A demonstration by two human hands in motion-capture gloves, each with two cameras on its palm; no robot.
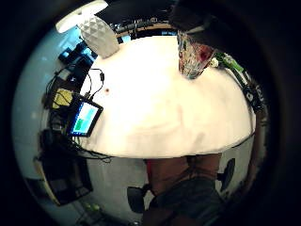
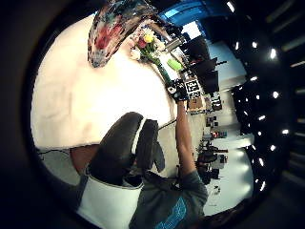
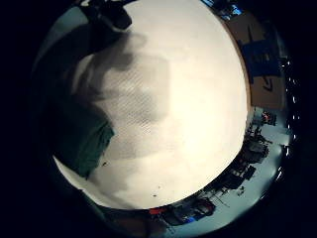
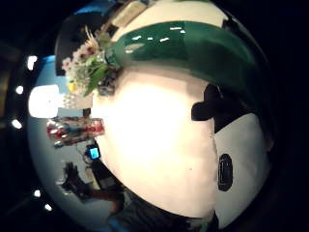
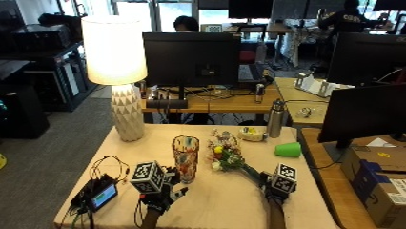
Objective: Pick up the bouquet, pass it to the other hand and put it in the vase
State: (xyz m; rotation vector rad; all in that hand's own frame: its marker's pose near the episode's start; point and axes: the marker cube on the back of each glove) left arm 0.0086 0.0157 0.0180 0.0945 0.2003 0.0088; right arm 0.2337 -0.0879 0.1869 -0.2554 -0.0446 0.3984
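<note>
Bouquet [image 5: 226, 156]: lies on the white table [image 5: 216, 205], flowers just right of the vase, wrapped green stem end toward the right hand.
Right hand [image 5: 274, 187]: closed around the green stem wrap [image 4: 193, 46] at the bouquet's lower end.
Left hand [image 5: 162, 192]: above the table near the vase base, fingers relaxed, holding nothing.
Vase [image 5: 185, 159]: colourful patterned glass, upright, between the hands.
Lamp [image 5: 120, 71]: lit, at the table's far left corner.
Small screen device [image 5: 101, 195]: at the table's left edge, with cables.

The right hand [image 5: 274, 190] in its black glove hides the lower end of the green-wrapped bouquet of mixed flowers [image 5: 227, 158], so its finger curl cannot be told. The left hand [image 5: 164, 193] covers the foot of the tall patterned glass vase [image 5: 185, 158]. Both forearms run off the outside view's lower edge.
</note>
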